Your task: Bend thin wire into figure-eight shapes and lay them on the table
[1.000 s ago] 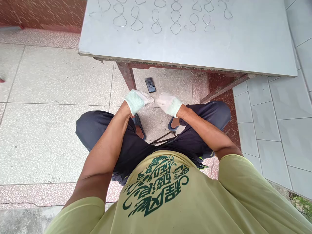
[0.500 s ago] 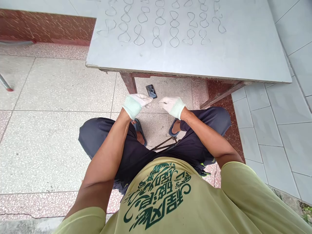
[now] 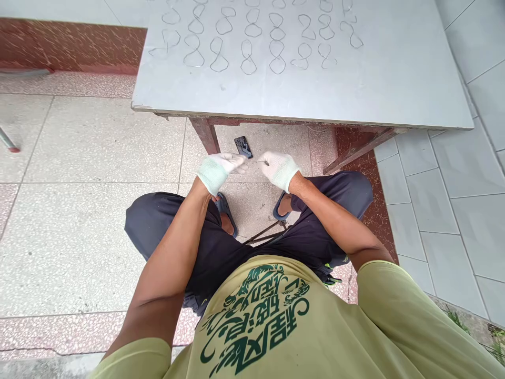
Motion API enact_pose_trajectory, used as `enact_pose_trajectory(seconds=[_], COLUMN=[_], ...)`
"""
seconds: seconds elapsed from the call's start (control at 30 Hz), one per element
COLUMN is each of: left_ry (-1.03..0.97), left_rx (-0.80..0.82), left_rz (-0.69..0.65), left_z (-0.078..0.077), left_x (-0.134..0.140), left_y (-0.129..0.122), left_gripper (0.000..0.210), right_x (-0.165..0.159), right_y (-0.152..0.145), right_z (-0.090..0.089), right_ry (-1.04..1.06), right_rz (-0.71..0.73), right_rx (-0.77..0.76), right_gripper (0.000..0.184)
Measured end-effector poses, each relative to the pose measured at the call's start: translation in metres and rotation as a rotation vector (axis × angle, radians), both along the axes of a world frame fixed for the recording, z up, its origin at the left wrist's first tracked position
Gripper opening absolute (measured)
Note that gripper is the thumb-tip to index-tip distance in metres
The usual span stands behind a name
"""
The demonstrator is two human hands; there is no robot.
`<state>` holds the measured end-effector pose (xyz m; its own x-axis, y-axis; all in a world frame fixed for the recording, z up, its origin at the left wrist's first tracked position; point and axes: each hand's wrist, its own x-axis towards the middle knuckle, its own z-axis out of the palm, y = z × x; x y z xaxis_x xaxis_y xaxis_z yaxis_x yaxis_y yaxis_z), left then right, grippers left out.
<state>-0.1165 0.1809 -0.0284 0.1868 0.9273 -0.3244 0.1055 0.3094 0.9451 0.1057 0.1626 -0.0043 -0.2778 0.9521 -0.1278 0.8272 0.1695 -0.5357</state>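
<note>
Right hand (image 3: 277,167) pinching thin wire (image 3: 261,161), left hand (image 3: 224,167) near, its grip unclear; wire figure-eights (image 3: 277,57) on table (image 3: 379,89)

"Where could a hand pass?"
"Widest over the floor (image 3: 106,145), left of the left hand (image 3: 223,167). Between it and the right hand (image 3: 278,167) the gap is narrow."
"And forward?"
"The table (image 3: 402,79) edge spans the way, 1 leg (image 3: 205,136) below. On top, wires (image 3: 277,56) obstruct; the right side has room."
</note>
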Motion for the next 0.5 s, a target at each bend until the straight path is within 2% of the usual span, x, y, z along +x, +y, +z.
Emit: enact_pose_trajectory(seconds=[0.23,0.5], left_ry=[-0.004,0.022], left_rx=[0.050,0.013], left_rz=[-0.015,-0.087], left_z=[0.005,0.002], left_x=[0.003,-0.002], left_y=[-0.008,-0.004], left_gripper=[0.041,0.033], right_x=[-0.001,0.008], right_y=[-0.003,0.002], right_z=[0.002,-0.025], right_ry=[0.005,-0.005], right_rz=[0.158,0.313], right_rx=[0.023,0.218], right_gripper=[0.030,0.040])
